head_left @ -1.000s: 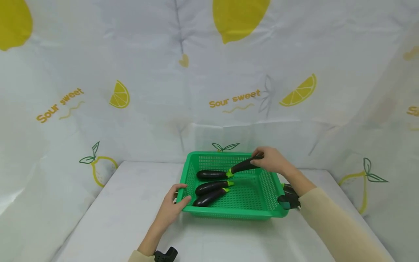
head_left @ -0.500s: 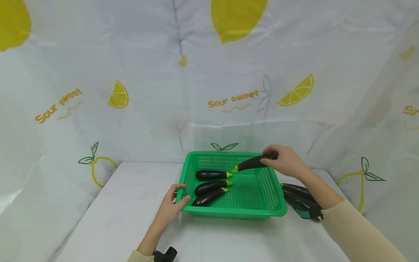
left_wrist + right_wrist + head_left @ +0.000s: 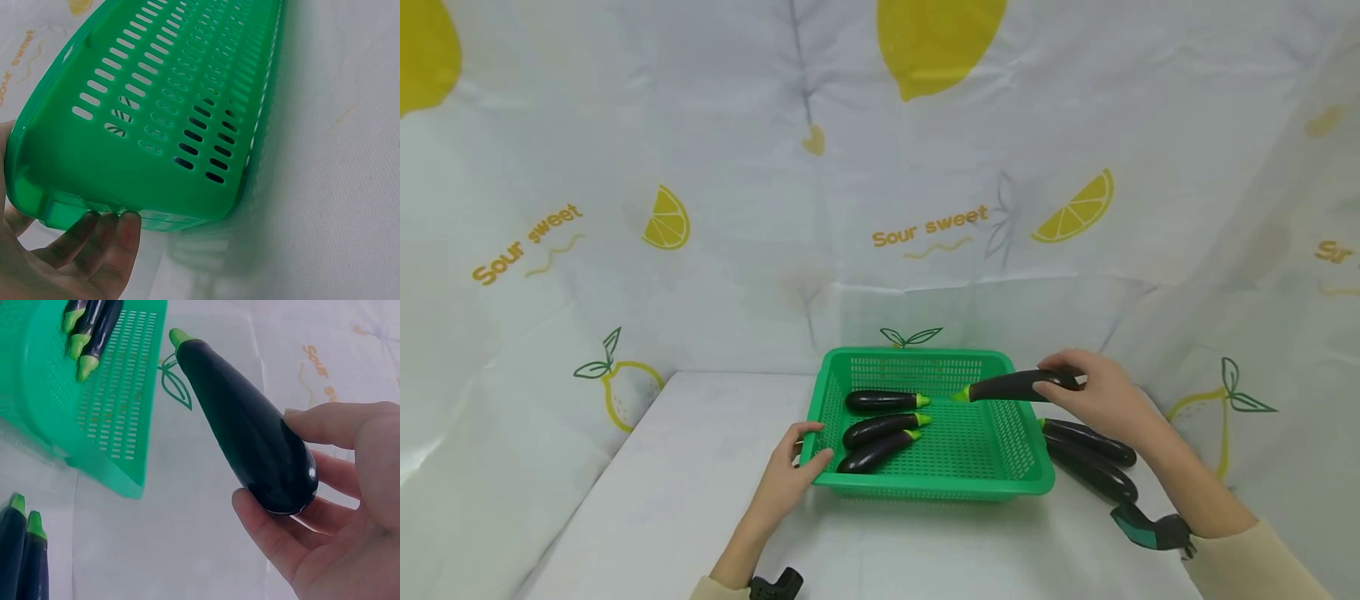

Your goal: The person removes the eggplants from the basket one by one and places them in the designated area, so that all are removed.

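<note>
My right hand (image 3: pixel 1093 394) grips a dark purple eggplant (image 3: pixel 1011 386) by its thick end, above the right side of the green basket (image 3: pixel 936 489). In the right wrist view thumb and fingers wrap the eggplant (image 3: pixel 247 428), whose green stem points away from the palm. At the basket's left side my left hand (image 3: pixel 786 475) holds the rim; the left wrist view shows fingers (image 3: pixel 125 244) curled under the edge of the basket (image 3: pixel 156 181). Three eggplants lie inside on the left, one of them the middle eggplant (image 3: pixel 880 429), stems to the right.
Two more eggplants lie on the white tabletop (image 3: pixel 625 492) right of the basket, the nearer eggplant (image 3: pixel 1093 471) beside my right wrist. A wrist camera (image 3: pixel 1150 529) sits on that arm. A lemon-printed sheet (image 3: pixel 760 250) rises behind the table.
My right hand has carried the eggplant rightward from over the basket's inside toward its right rim. The two eggplants on the table now show more fully. My left hand stays on the rim.
</note>
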### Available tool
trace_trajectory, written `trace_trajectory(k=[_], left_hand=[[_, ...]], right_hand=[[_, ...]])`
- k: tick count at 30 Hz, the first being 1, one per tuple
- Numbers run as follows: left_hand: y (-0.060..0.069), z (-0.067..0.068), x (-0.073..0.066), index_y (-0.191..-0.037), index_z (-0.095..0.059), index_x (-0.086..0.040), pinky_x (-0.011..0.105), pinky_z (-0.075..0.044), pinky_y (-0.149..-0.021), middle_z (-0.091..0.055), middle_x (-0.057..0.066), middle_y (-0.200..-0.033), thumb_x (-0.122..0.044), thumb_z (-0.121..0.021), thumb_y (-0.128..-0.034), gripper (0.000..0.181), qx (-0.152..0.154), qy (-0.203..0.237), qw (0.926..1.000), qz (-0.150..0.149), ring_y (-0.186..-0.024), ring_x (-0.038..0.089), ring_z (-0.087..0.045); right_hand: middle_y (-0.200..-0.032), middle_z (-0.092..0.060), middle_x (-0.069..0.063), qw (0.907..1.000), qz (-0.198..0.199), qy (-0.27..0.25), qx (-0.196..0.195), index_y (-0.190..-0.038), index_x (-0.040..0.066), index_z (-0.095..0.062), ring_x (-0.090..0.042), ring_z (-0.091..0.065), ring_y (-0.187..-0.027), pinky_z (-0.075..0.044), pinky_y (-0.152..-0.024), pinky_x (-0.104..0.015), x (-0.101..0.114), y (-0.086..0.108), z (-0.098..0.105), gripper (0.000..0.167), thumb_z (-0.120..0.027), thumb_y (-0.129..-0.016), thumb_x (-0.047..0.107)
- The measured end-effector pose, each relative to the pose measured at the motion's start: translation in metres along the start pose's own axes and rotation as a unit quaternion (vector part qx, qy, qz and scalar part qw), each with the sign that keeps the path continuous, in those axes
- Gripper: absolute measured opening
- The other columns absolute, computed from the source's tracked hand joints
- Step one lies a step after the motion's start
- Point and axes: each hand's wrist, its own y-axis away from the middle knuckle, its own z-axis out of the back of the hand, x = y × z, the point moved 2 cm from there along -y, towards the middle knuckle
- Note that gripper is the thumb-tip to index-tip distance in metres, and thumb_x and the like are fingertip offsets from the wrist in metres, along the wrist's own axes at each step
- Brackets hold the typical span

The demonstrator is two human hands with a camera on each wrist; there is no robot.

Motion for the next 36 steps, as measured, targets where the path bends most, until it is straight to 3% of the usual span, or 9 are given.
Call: trace_trajectory(k=[5,12,15,22,27,31,34,36], left_hand=[[0.0,0.001,-0.002,-0.137,-0.056,-0.012,0.041,-0.05,-0.087,-0.054,0.012,-0.142,-0.021,-0.072,-0.097,0.044,0.002,0.007,1.0,0.001,-0.123,0.032,-0.056],[0.001,0.0,-0.002,-0.136,-0.056,-0.014,0.041,-0.05,-0.087,-0.053,0.011,-0.143,-0.025,-0.073,-0.0958,0.046,0.002,0.015,0.9999,0.004,-0.123,0.03,-0.056],[0.001,0.0,-0.001,-0.136,-0.056,-0.014,0.041,-0.05,-0.087,-0.053,0.011,-0.143,-0.026,-0.074,-0.0954,0.046,0.001,0.015,0.9999,0.004,-0.122,0.03,-0.056],[0.0,0.001,-0.002,-0.136,-0.056,-0.014,0.041,-0.05,-0.087,-0.053,0.01,-0.142,-0.024,-0.073,-0.096,0.045,0.001,0.016,0.9999,0.004,-0.122,0.03,-0.056],[0.0,0.001,-0.003,-0.136,-0.056,-0.013,0.04,-0.05,-0.086,-0.054,0.011,-0.141,-0.023,-0.073,-0.0961,0.045,-0.001,0.016,0.9998,0.006,-0.121,0.03,-0.057],[0.0,0.001,-0.003,-0.136,-0.056,-0.013,0.04,-0.05,-0.086,-0.054,0.012,-0.141,-0.023,-0.072,-0.0965,0.044,-0.001,0.015,0.9999,0.006,-0.121,0.03,-0.057],[0.0,0.0,-0.003,-0.136,-0.056,-0.013,0.04,-0.05,-0.087,-0.054,0.012,-0.141,-0.022,-0.072,-0.0965,0.044,-0.002,0.014,0.9999,0.007,-0.121,0.031,-0.057],[0.0,0.0,-0.003,-0.136,-0.056,-0.013,0.04,-0.05,-0.086,-0.054,0.012,-0.141,-0.022,-0.073,-0.0964,0.044,-0.003,0.015,0.9999,0.008,-0.121,0.03,-0.057]], right_hand=[[-0.111,-0.069,-0.013,0.9993,-0.009,0.012,-0.033,-0.117,0.003,-0.069,-0.027,-0.065,-0.096,-0.055,-0.076,-0.026,-0.008,0.019,0.004,0.032,-0.076,-0.094,0.024],[-0.111,-0.068,-0.015,0.9966,-0.04,-0.006,-0.071,-0.118,0.004,-0.068,0.009,-0.055,-0.088,-0.05,-0.07,-0.013,-0.029,0.047,0.009,0.033,-0.077,-0.093,0.023],[-0.115,-0.068,-0.017,0.9942,-0.054,-0.016,-0.091,-0.12,0.004,-0.068,0.017,-0.048,-0.091,-0.045,-0.073,-0.007,-0.039,0.059,0.01,0.033,-0.076,-0.094,0.021],[-0.124,-0.064,-0.024,0.9859,-0.119,-0.011,-0.117,-0.125,0.003,-0.066,0.027,-0.04,-0.093,-0.04,-0.072,-0.003,-0.063,0.086,0.01,0.039,-0.073,-0.096,0.029],[-0.116,-0.069,-0.026,0.9802,-0.145,0.003,-0.135,-0.122,0.002,-0.068,0.029,-0.041,-0.086,-0.041,-0.067,-0.005,-0.079,0.102,0.001,0.04,-0.075,-0.094,0.03],[-0.115,-0.069,-0.027,0.9739,-0.182,0.014,-0.136,-0.122,0.002,-0.067,0.019,-0.048,-0.087,-0.043,-0.063,-0.012,-0.089,0.11,-0.006,0.044,-0.073,-0.095,0.036],[-0.117,-0.068,-0.029,0.9686,-0.217,0.019,-0.12,-0.124,0.001,-0.065,-0.012,-0.061,-0.098,-0.043,-0.067,-0.025,-0.095,0.115,-0.012,0.048,-0.07,-0.097,0.041],[-0.116,-0.068,-0.029,0.9666,-0.231,0.023,-0.109,-0.123,-0.001,-0.064,-0.034,-0.061,-0.101,-0.044,-0.067,-0.032,-0.1,0.117,-0.018,0.051,-0.069,-0.097,0.042]])
